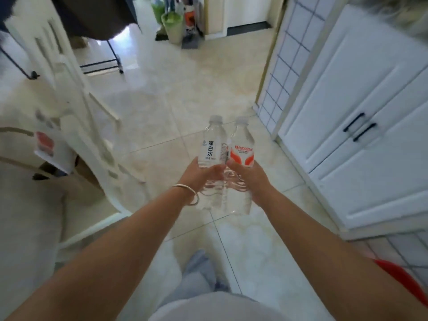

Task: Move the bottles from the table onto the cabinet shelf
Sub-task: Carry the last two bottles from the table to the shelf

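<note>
Two clear water bottles are held upright side by side over the tiled floor, touching each other. My left hand (203, 173) grips the bottle with the white label (211, 144) around its middle. My right hand (249, 176) grips the bottle with the red and white label (242, 148) the same way. Both have white caps. A white cabinet (361, 126) with two black door handles stands to the right, its doors closed; no shelf shows in this view.
A white chair (76, 93) and a table edge (14, 144) with a red-printed paper stand at the left. A tiled partition (284, 72) rises beside the cabinet. A green bin (172, 26) and a wheeled rack (102, 63) stand far back. Something red (403, 281) sits low right.
</note>
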